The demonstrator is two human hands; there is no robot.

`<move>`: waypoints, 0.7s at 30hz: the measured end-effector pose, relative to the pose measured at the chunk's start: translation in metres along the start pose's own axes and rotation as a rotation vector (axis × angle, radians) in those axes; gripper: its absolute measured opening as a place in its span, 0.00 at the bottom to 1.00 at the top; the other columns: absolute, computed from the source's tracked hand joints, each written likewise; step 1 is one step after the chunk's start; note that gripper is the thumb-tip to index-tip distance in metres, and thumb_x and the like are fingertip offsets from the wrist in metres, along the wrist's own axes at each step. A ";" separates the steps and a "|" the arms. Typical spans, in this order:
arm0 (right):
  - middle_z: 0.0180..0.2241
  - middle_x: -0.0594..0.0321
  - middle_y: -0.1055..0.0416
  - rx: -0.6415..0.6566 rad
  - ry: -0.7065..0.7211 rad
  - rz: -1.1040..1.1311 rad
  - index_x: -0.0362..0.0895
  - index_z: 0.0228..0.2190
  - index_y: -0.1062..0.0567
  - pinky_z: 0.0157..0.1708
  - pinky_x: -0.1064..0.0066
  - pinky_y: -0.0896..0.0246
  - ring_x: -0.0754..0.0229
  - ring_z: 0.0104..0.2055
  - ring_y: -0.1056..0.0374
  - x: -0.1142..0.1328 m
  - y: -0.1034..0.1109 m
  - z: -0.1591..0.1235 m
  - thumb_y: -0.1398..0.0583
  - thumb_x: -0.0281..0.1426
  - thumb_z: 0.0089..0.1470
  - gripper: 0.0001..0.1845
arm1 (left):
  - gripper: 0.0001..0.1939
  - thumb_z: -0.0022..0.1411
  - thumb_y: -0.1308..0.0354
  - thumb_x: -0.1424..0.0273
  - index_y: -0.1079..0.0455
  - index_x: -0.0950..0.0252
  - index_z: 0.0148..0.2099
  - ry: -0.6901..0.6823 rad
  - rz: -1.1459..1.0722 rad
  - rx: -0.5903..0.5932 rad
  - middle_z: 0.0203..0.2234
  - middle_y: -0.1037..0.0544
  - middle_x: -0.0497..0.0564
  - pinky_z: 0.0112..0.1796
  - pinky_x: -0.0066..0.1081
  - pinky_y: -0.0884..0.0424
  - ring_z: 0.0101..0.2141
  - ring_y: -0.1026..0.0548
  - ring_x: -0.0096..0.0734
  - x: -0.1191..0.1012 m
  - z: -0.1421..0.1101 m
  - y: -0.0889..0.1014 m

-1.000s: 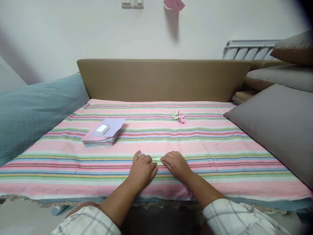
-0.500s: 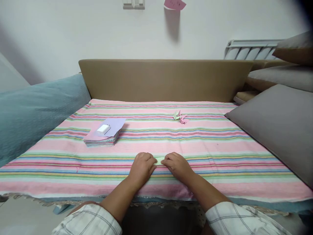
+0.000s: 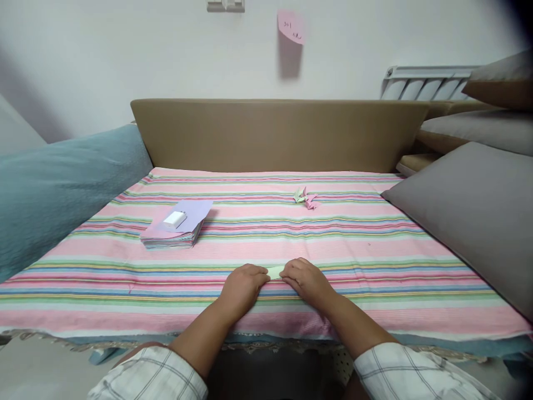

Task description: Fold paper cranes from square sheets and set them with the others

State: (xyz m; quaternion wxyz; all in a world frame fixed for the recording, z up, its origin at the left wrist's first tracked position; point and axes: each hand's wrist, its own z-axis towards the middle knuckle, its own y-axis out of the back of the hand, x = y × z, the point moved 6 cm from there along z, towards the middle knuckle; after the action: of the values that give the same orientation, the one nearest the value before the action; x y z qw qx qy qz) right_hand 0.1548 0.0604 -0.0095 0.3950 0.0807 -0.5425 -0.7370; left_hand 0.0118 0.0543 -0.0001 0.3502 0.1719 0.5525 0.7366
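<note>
A narrow strip of pale green folded paper [image 3: 275,272] lies low over the striped cloth [image 3: 125,322], between my two hands. My left hand [image 3: 245,286] is closed on the strip's left end, thumb and fingers pressed together. At the right end, my right hand [image 3: 306,280] pinches the paper in the same way. Only the middle of the strip shows; its ends are hidden under my fingers. Farther back on the cloth sit small folded paper figures, a green one [image 3: 299,195] and a pink one [image 3: 311,202], touching or nearly so.
On the left, a stack of coloured paper [image 3: 170,243] carries a small white block [image 3: 175,219]. A blue bolster [image 3: 70,183] borders the left side, grey cushions [image 3: 466,211] the right. Behind stands a brown backrest [image 3: 275,136]. A pink note [image 3: 290,26] hangs on the wall.
My right hand has shifted slightly right, and a little more of the green strip shows between my hands. The wall note has swung down. The view has moved a little.
</note>
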 end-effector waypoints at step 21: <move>0.35 0.59 0.31 0.037 -0.094 -0.224 0.50 0.39 0.24 0.36 0.68 0.43 0.57 0.38 0.40 0.000 0.004 -0.021 0.45 0.24 0.55 0.14 | 0.16 0.58 0.46 0.74 0.32 0.56 0.49 -0.057 0.137 0.074 0.48 0.27 0.49 0.38 0.37 0.35 0.38 0.31 0.35 -0.014 -0.002 0.001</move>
State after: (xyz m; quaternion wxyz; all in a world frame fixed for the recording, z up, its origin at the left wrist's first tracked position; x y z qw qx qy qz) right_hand 0.1681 0.0450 -0.0148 0.2829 0.1133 -0.5615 -0.7693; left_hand 0.0205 0.0429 0.0021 0.3082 0.2430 0.5559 0.7327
